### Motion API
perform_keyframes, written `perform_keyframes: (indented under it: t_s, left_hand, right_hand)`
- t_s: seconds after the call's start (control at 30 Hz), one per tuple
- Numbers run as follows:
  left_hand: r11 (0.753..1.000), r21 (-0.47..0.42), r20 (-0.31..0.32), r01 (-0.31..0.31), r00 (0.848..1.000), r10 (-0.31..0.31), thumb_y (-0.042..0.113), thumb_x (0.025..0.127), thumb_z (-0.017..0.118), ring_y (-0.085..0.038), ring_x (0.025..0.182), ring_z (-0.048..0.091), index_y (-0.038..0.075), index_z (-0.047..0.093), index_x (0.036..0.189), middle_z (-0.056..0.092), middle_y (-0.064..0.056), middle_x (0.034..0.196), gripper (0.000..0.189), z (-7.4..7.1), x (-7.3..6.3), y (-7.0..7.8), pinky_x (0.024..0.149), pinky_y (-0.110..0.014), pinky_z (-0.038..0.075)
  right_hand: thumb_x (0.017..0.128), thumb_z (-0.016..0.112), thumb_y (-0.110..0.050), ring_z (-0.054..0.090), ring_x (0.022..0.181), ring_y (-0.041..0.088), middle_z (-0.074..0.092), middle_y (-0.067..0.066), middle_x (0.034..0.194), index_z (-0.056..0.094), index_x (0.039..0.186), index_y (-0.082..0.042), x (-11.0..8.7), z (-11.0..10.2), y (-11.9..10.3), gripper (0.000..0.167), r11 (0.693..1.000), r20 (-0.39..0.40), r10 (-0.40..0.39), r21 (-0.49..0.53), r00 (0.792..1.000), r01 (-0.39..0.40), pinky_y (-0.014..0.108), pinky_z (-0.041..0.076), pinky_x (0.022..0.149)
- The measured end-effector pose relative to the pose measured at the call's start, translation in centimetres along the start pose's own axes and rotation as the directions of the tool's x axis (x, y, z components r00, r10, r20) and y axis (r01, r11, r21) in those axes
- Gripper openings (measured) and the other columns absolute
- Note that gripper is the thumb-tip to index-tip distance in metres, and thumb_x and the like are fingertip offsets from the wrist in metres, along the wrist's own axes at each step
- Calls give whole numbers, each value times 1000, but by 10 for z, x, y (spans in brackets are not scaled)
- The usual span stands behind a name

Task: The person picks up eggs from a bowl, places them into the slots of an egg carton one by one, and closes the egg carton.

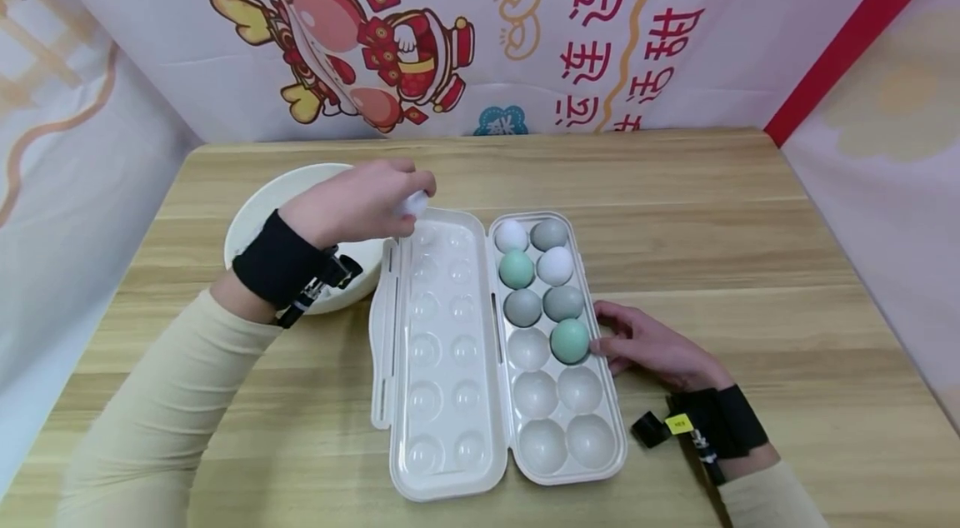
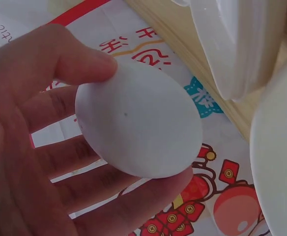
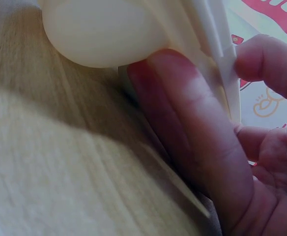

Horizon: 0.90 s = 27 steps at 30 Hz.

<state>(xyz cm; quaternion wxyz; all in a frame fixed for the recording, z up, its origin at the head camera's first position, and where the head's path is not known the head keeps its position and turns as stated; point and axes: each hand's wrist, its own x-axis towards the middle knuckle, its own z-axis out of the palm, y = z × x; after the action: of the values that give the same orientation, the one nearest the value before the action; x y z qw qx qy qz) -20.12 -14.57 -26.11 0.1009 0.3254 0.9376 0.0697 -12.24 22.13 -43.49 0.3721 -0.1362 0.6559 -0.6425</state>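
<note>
“White egg (image 1: 414,204), smooth and matte, with one tiny dark speck showing on its shell: where is it sitting?”

“It is resting in the left hand (image 1: 360,201). The thumb is pressing on one side of the shell and the fingers are curving around the other, spreading apart from one another with gaps showing between them, yet clamping on the egg.”

“What is lying around those fingers?”

“A round white bowl (image 1: 251,220) is standing to their left, partly under the hand. Just to their right, the pale plastic lid (image 1: 442,378) is lying flat, showing two rows of rounded dimples.”

“And the right hand (image 1: 652,349)?”

“Its fingers are gripping the side of the egg box (image 1: 536,393): two are lying close together under a rounded cup, while another fingertip is touching the rim. How firmly they are squeezing, I cannot tell.”

“Which eggs are lying nearest them?”

“A green egg (image 1: 570,341) is sitting right beside the fingertips. Next to it a grey egg (image 1: 563,303) is sitting, with more grey, white and green ones filling cups farther off. Beneath, the wood-grained table (image 1: 712,203) is showing long streaks.”
</note>
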Motion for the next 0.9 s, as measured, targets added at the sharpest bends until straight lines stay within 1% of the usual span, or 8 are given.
perform_keyframes:
  t_s: [0.13, 0.23, 0.4, 0.53, 0.6, 0.7, 0.87, 0.9]
  left_hand:
    - [999, -23, 3, -29, 1000, 29, 8, 83, 73, -28, 85, 55, 4, 62, 117, 59, -14, 100, 35, 3, 5, 5, 77, -39, 52]
    - [997, -30, -7, -74, 997, 74, 7, 83, 72, -28, 85, 55, 3, 62, 115, 59, -14, 99, 34, 5, 9, 11, 77, -39, 52]
    - [989, -24, -16, -148, 989, 148, 9, 84, 72, -27, 83, 55, 4, 62, 114, 58, -14, 97, 33, 7, 14, 28, 75, -37, 51]
    - [979, -25, -8, -200, 980, 200, 9, 85, 72, -26, 80, 54, 5, 61, 115, 58, -13, 98, 32, 12, 18, 42, 72, -34, 50]
    - [969, -18, -9, -245, 970, 244, 8, 84, 72, -25, 78, 54, 4, 62, 113, 59, -13, 98, 31, 16, 21, 50, 71, -33, 50]
    - [956, -1, 9, -292, 956, 292, 9, 85, 71, -23, 73, 54, 6, 60, 112, 58, -11, 97, 29, 21, 24, 60, 65, -31, 50]
    - [928, 22, 28, -371, 929, 370, 13, 86, 72, -21, 76, 55, 6, 59, 114, 58, -11, 97, 32, 26, 27, 76, 67, -28, 50]
    - [922, 23, 29, -388, 922, 387, 13, 86, 73, -21, 77, 56, 5, 59, 115, 58, -12, 97, 34, 27, 28, 79, 69, -27, 50]
  right_hand:
    - [94, 60, -7, 61, 99, 27, 50, 23, 123, 35, 138, 10, 1, 0, 1, 53, 1000, -1, -1, -4, 1000, 1, 39, 56, 73]
    - [93, 60, -7, 61, 99, 27, 50, 22, 124, 35, 138, 10, 1, 0, 1, 54, 1000, -7, 1, -9, 1000, -1, 38, 55, 73]
    - [93, 61, -7, 61, 99, 28, 50, 23, 124, 34, 139, 10, 0, 1, -1, 56, 1000, -5, 1, -3, 1000, -1, 39, 56, 73]
    - [93, 61, -7, 61, 98, 28, 50, 23, 123, 36, 138, 10, 0, 0, -2, 55, 1000, -4, -6, -2, 1000, 6, 39, 56, 72]
    - [93, 61, -7, 62, 98, 28, 51, 23, 122, 36, 137, 10, -1, 0, -2, 54, 1000, -4, -10, 5, 1000, 10, 38, 56, 71]
    - [93, 61, -7, 62, 97, 28, 52, 23, 121, 36, 137, 10, -1, -1, -1, 53, 1000, -2, -12, 15, 1000, 12, 38, 56, 71]
    - [94, 60, -7, 62, 97, 27, 52, 22, 121, 37, 137, 9, -1, -2, 1, 52, 1000, -4, -15, 1, 1000, 15, 37, 56, 71]
    - [94, 60, -7, 62, 97, 27, 52, 22, 121, 37, 137, 9, -1, -2, 1, 51, 1000, -5, -14, -3, 1000, 14, 37, 56, 71]
